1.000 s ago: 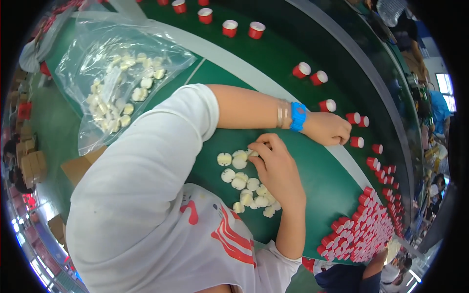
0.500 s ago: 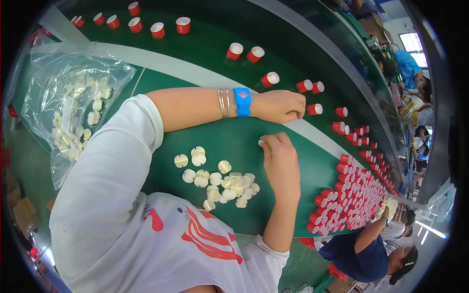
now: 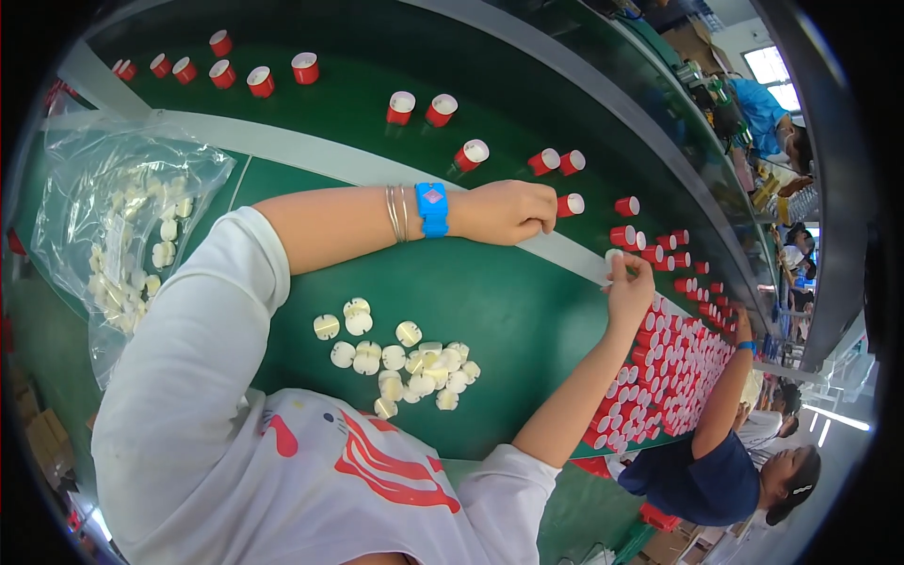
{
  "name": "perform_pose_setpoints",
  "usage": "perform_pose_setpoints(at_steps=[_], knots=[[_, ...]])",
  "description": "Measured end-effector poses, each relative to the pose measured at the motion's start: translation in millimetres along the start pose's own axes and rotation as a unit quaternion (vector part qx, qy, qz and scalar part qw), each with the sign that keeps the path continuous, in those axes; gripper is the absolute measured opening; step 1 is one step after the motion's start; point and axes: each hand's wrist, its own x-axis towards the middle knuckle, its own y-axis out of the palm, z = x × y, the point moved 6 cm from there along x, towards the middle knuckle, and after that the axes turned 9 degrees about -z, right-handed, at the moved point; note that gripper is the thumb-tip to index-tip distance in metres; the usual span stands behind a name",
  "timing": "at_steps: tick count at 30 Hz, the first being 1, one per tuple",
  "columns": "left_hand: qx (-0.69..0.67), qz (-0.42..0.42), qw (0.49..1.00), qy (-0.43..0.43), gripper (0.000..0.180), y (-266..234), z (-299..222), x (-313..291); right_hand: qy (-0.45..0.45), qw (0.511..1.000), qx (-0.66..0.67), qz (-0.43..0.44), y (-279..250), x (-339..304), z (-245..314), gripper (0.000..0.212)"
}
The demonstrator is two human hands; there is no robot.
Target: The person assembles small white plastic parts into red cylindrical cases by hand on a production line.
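Note:
My left hand (image 3: 511, 212), with a blue band and bracelets on the arm, rests at the pale edge strip of the belt. Its fingers are curled shut beside a red cup (image 3: 571, 204), and anything inside them is hidden. My right hand (image 3: 629, 284) is closed in a pinch on a small white disc (image 3: 614, 255), held near the strip and close to the cups on the belt. A loose pile of notched white discs (image 3: 424, 363) lies on the green table (image 3: 452, 282) in front of me.
A clear plastic bag (image 3: 132, 217) with more discs lies at the left. Red cups with white tops stand along the green belt (image 3: 348, 108). Many more cups (image 3: 673, 367) crowd the table at the right, where a co-worker's arm (image 3: 725, 386) reaches across.
My right hand has moved right and farther out with the disc, toward the belt's edge. The view has shifted slightly. The co-worker's arm now reaches farther toward the belt.

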Motion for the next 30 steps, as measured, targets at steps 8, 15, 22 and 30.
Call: perform_pose_setpoints(at_steps=[8, 15, 22, 30], knots=[[0.011, -0.007, 1.0, 0.001, 0.013, -2, 5, 0, 0.098, 0.99, 0.093, 0.048, 34, 20, -35, 0.018], [0.014, -0.007, 1.0, -0.004, 0.013, -4, 5, 1, 0.072, 0.978, 0.172, 0.091, 37, 6, -4, 0.019], [0.014, -0.013, 1.0, 0.002, 0.013, -3, 5, -1, 0.059, 0.987, 0.143, 0.034, 24, 46, -2, 0.017], [-0.003, -0.003, 1.0, -0.021, 0.012, -4, 5, -1, -0.031, 0.994, -0.025, 0.103, 50, 70, 8, 0.025]])
